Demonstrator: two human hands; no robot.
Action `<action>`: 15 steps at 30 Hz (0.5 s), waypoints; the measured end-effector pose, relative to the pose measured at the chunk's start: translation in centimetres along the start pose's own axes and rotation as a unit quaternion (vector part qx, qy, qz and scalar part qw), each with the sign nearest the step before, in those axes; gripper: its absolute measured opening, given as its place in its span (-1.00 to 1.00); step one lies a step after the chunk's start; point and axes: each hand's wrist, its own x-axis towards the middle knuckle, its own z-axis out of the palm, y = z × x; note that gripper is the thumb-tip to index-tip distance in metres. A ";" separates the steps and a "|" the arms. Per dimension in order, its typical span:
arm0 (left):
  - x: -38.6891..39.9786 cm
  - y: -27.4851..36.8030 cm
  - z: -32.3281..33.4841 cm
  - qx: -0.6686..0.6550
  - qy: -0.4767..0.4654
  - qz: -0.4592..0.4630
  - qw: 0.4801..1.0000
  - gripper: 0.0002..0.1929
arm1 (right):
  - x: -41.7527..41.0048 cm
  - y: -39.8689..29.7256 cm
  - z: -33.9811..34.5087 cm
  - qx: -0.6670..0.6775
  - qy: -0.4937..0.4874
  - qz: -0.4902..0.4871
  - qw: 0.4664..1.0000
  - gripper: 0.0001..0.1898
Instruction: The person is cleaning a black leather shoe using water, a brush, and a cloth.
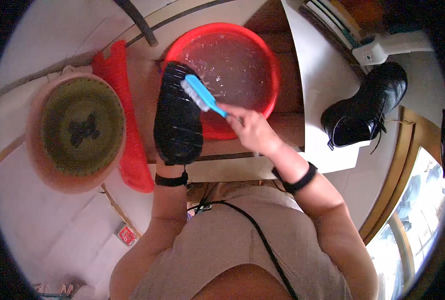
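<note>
A black shoe (178,112) is held up over the left rim of a red plastic basin (274,78). My left hand is hidden by this shoe, apparently inside it; only the wrist below its near end shows. In my right hand (256,129) is the handle of a blue brush (203,92), its white bristles against or just above the upper part of the shoe. Cloudy water (232,67) with some froth lies in the basin. To the right, another black lace-up shoe (365,105) rests on a pale surface, laces hanging loose.
The basin stands on a brown wooden surface (288,129). On the left are a round peach-coloured stool or tub (38,150) with an olive top and a long red object (128,112). A small red-and-white packet (126,234) lies lower left. A wooden-framed glass door (389,176) stands at right.
</note>
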 end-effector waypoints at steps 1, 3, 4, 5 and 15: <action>0.3 -0.2 0.0 0.014 -0.006 -0.011 1.000 -0.61 | 2.0 2.4 1.3 0.037 0.095 -0.088 0.991 -0.67; 0.2 0.1 -2.1 0.072 0.020 -0.027 0.997 -0.61 | 5.6 3.0 0.8 0.071 0.074 -0.069 0.992 -0.68; 0.6 0.5 -3.6 0.216 0.097 -0.010 0.971 -0.62 | 5.5 3.3 1.3 0.033 0.069 -0.077 0.994 -0.68; 0.5 0.8 -5.0 0.350 0.116 0.018 0.929 -0.62 | 5.2 3.4 1.9 -0.006 0.064 -0.085 0.994 -0.68; 0.5 -1.3 -0.9 0.271 0.169 -0.016 0.947 -0.58 | 7.2 3.8 0.4 0.005 0.038 -0.003 0.999 -0.70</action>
